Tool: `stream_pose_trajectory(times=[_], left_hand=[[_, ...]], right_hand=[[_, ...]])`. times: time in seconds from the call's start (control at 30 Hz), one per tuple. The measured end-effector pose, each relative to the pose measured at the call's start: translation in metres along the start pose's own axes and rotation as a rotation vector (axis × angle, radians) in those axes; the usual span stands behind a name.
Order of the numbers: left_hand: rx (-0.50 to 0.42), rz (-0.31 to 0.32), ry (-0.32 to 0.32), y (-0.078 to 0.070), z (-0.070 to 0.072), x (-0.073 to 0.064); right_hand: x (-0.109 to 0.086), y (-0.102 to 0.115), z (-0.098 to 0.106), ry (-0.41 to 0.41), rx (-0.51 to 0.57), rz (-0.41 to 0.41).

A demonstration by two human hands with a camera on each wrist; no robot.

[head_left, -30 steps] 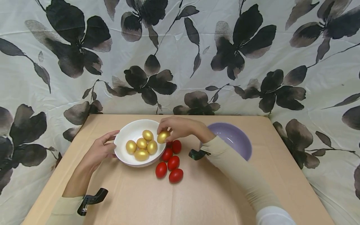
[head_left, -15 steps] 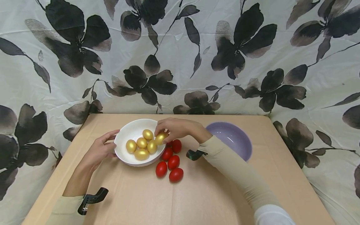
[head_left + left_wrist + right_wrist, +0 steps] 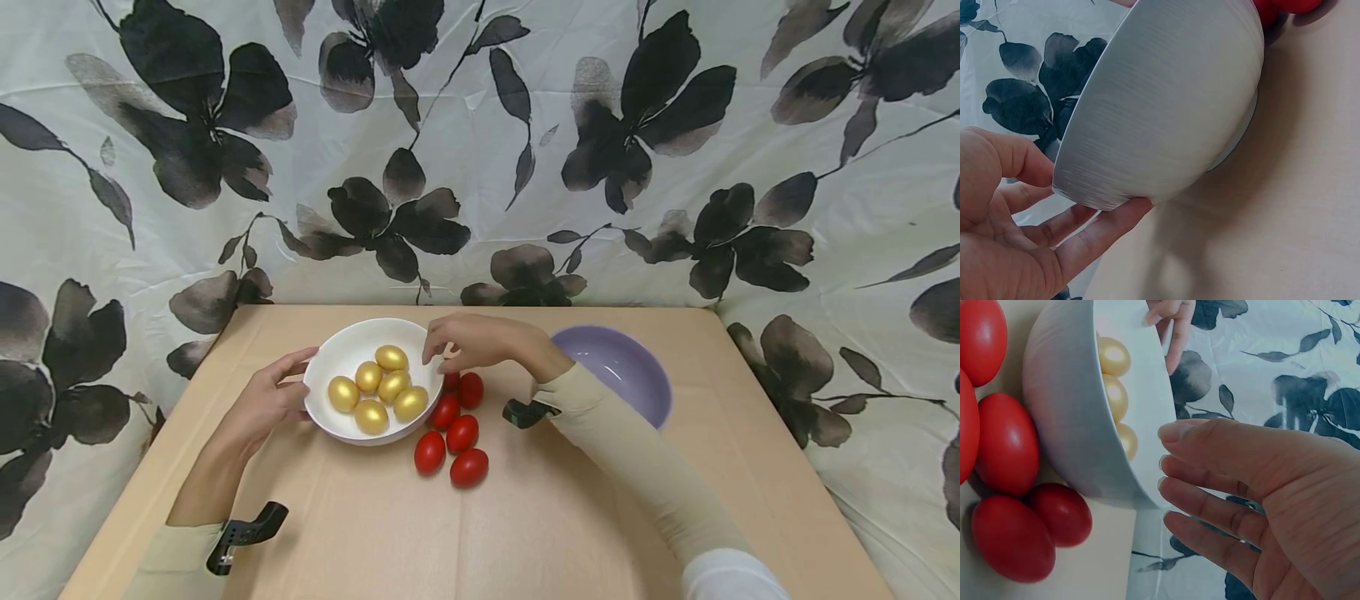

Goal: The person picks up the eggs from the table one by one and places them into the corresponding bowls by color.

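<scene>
A white bowl (image 3: 337,342) stands on the table with several gold eggs (image 3: 369,377) inside. At its left side my left hand (image 3: 272,396) holds the rim; in the left wrist view the thumb lies at the rim and fingers touch the bowl's outer wall (image 3: 1166,100). Over the bowl's right rim hovers my right hand (image 3: 480,340), its fingers loosely bent with nothing between them. In the right wrist view its fingertips (image 3: 1175,432) are beside the rim, and some gold eggs (image 3: 1114,399) show past the edge. Several red eggs (image 3: 462,433) lie right of the bowl.
A purple bowl (image 3: 645,375) sits to the right, partly hidden behind my right forearm; no contents show in its visible part. The wooden table (image 3: 360,525) ends at the back against a floral cloth (image 3: 480,150).
My right hand has let go of a gold egg into the white bowl and drawn back slightly rightward. The eggs inside have shifted. My left hand stays on the bowl.
</scene>
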State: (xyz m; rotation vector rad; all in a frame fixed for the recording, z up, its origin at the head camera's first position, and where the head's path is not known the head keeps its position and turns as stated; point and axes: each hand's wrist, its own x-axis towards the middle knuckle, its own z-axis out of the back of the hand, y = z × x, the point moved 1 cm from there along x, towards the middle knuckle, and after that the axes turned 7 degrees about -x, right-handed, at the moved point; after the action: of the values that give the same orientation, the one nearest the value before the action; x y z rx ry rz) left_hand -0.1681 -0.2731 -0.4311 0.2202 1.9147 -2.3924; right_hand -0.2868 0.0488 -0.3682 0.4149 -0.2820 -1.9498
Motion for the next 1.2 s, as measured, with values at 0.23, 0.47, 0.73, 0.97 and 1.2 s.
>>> stream_pose_trajectory(times=[0.23,0.47,0.73,0.97,1.2], left_hand=[[0.007,0.005,0.001,0.002,0.002,0.0],[0.053,0.008,-0.009,0.0,0.002,0.001],[0.219,-0.056,-0.084,-0.013,-0.001,0.001],[0.246,-0.12,-0.174,-0.03,-0.005,-0.004],[0.236,-0.208,-0.229,-0.048,-0.019,-0.016]], right_hand=[[-0.021,-0.005,0.003,-0.059,0.015,-0.055],[-0.045,-0.013,0.005,-0.152,0.041,-0.119],[-0.076,-0.026,0.006,-0.28,0.107,-0.186],[-0.105,-0.035,0.009,-0.403,0.192,-0.248],[-0.137,-0.044,0.007,-0.434,0.244,-0.366]])
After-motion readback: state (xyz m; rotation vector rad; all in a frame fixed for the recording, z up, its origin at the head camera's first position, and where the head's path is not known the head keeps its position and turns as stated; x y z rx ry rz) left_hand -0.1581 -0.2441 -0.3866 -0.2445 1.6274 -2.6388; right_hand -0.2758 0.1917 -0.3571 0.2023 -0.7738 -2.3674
